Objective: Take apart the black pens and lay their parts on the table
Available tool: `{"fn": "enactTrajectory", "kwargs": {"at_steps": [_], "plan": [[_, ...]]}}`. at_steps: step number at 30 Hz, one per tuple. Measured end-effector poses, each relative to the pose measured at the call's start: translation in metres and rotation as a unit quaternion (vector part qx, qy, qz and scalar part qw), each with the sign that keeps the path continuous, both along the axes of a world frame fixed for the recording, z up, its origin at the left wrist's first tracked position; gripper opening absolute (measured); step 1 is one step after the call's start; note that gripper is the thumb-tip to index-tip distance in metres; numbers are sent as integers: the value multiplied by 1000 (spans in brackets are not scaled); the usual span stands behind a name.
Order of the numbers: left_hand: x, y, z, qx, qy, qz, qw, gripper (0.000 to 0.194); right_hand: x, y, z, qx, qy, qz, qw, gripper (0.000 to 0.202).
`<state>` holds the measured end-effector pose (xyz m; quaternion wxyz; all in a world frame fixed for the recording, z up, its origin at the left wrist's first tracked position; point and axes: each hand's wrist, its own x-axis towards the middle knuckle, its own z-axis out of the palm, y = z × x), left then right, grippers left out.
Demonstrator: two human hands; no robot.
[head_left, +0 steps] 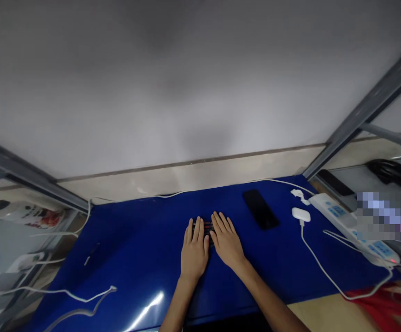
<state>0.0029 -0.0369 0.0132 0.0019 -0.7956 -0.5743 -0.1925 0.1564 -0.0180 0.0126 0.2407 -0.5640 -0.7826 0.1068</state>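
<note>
Both hands lie palm down, side by side, on a glossy blue tabletop [145,249]. Under and between them shows a small dark thing with reddish streaks [206,226]; most of it is covered, so its kind is hidden. My left hand [194,252] rests on its left part with the fingers stretched out. My right hand [227,240] lies flat over its right part, fingers straight and angled to the upper left. The two thumbs come close together over the middle of it. A black smartphone [260,209] lies right of my right hand.
A white power strip [339,216] and a white charging case [301,214] on a cable stand at the right. White cables run along the wall [186,168] and at the left front. A dark pen-like item [91,254] lies left. Grey metal posts [362,110] frame the table.
</note>
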Motion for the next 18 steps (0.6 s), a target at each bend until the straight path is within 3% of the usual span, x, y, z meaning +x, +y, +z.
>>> {"fn": "enactTrajectory", "kwargs": {"at_steps": [10, 18], "plan": [[2, 50, -5, 27, 18, -7, 999, 59, -5, 29, -4, -1, -15, -26, 1000, 55], [8, 72, -11, 24, -4, 27, 999, 57, -2, 57, 1, 2, -35, -23, 999, 54]]}}
